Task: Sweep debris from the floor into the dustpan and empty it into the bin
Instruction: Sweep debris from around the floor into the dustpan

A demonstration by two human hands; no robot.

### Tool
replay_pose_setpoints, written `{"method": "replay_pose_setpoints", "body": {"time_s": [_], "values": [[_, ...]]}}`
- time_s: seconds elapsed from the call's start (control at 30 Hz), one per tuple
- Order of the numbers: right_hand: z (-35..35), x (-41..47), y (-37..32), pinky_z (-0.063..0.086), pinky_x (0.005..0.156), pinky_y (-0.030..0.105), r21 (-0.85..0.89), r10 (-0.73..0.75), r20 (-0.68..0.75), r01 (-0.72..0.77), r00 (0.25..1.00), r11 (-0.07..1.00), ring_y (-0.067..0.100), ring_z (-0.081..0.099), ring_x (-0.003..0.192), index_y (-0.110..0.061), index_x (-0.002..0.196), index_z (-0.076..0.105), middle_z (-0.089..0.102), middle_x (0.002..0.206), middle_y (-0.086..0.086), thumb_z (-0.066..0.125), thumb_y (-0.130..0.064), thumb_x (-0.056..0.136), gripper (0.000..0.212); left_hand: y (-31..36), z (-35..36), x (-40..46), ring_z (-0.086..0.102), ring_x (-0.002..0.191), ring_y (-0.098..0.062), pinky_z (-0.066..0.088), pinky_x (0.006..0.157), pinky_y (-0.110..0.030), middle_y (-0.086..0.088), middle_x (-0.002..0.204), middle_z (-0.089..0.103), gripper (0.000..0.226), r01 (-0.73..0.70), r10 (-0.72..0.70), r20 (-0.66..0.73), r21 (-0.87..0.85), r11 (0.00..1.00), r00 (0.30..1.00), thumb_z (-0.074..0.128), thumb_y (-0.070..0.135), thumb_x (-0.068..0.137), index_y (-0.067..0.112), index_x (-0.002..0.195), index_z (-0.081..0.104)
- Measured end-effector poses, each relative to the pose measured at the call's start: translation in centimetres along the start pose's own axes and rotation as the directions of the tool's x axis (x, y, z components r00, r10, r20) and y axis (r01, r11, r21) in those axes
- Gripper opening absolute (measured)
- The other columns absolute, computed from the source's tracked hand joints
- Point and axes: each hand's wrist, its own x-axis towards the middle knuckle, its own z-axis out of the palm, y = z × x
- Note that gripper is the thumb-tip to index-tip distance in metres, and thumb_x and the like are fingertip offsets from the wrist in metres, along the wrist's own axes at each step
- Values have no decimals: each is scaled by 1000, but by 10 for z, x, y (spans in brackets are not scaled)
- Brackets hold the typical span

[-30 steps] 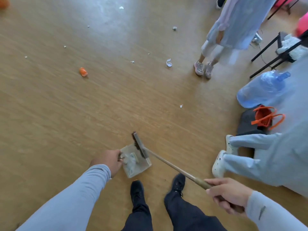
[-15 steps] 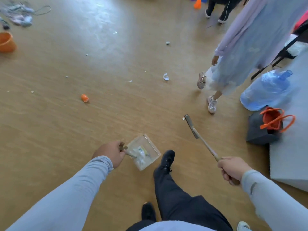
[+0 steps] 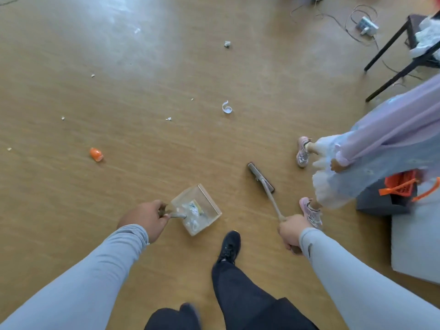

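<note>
gripping the dustpan [image 3: 198, 208] handle, left hand [image 3: 145, 219] holds it near my feet with scraps inside. right hand [image 3: 291, 232] grasps the broom [image 3: 262, 178] stick, head further right. paper curl [image 3: 227, 107] lies far off.

Bystander in pink shoes [image 3: 302, 152] right; power strip [image 3: 366, 25] far right; black chair [image 3: 404, 55] nearby.

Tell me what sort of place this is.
Probably a shared indoor room such as a classroom or activity hall: a wide wood-look floor, a dark-framed chair, a power strip with loose cables, and another person standing nearby.
</note>
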Motion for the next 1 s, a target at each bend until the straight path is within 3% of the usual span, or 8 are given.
{"method": "replay_pose_setpoints", "body": {"time_s": [0.1, 0.27, 0.4, 0.5, 0.6, 0.67, 0.83, 1.0], "values": [[11, -13, 8, 35, 36, 17, -54, -2, 111, 8, 994, 999, 20, 41, 50, -15, 122, 60, 48, 70, 8, 41, -4, 95, 35, 12, 1, 28, 61, 81, -17, 48, 64, -29, 12, 102, 70, 30, -16, 13, 51, 49, 999, 999, 53, 48, 94, 35, 120, 59], [-27, -42, 33, 38, 43, 22, -72, -74, 234, 93, 969, 993, 19, 45, 44, -45, 123, 53, 55, 65, 7, 58, -17, 92, 42, 7, 0, 61, 61, 74, -15, 44, 56, -27, 13, 90, 66, 25, 1, -4, 59, 59, 998, 998, 52, 47, 93, 36, 114, 58], [-52, -69, 56, 40, 42, 25, 32, -52, 273, 45, 960, 998, 18, 44, 34, -31, 136, 57, 58, 50, 7, 66, -21, 90, 47, -7, -6, 70, 59, 70, -15, 41, 53, -26, 14, 82, 61, 22, -17, 14, 47, 60, 998, 999, 53, 47, 93, 36, 111, 58], [-18, -75, 45, 49, 46, 28, 8, -49, 200, 49, 979, 999, 18, 46, 36, -35, 139, 53, 61, 52, 3, 63, -23, 90, 51, -6, -7, 70, 59, 68, -14, 40, 52, -26, 14, 83, 62, 19, -50, 47, 57, 55, 997, 997, 52, 46, 94, 34, 107, 58], [28, -62, 13, 43, 41, 21, -91, -21, 95, 30, 995, 995, 19, 53, 49, -36, 149, 43, 65, 76, -1, 53, -24, 93, 58, -10, -5, 69, 60, 68, -14, 42, 52, -26, 15, 83, 65, 16, -62, 60, 55, 38, 997, 997, 52, 45, 94, 34, 104, 58], [52, -59, -11, 44, 42, 19, -148, -15, 124, 33, 992, 988, 19, 57, 58, -35, 151, 40, 65, 87, -1, 49, -22, 93, 60, -14, -3, 69, 61, 71, -15, 44, 55, -26, 13, 86, 65, 18, -81, 79, 56, 29, 996, 995, 52, 44, 94, 33, 106, 58], [30, -74, -27, 33, 39, 18, 26, 2, 276, -10, 961, 1000, 16, 42, 37, -29, 147, 45, 53, 54, 5, 57, -12, 90, 60, -23, -13, 70, 65, 81, -17, 56, 69, -32, 10, 96, 69, 22, -120, 122, 93, -18, 993, 988, 50, 45, 95, 31, 110, 58], [4, -120, -30, 33, 38, 23, 56, -60, 229, 48, 971, 997, 16, 41, 37, -27, 149, 36, 55, 57, 9, 62, -22, 93, 62, -39, -59, 78, 66, 85, -17, 56, 72, -33, 11, 97, 69, 20, -162, 165, 69, -46, 986, 984, 52, 45, 93, 32, 107, 59]]}}
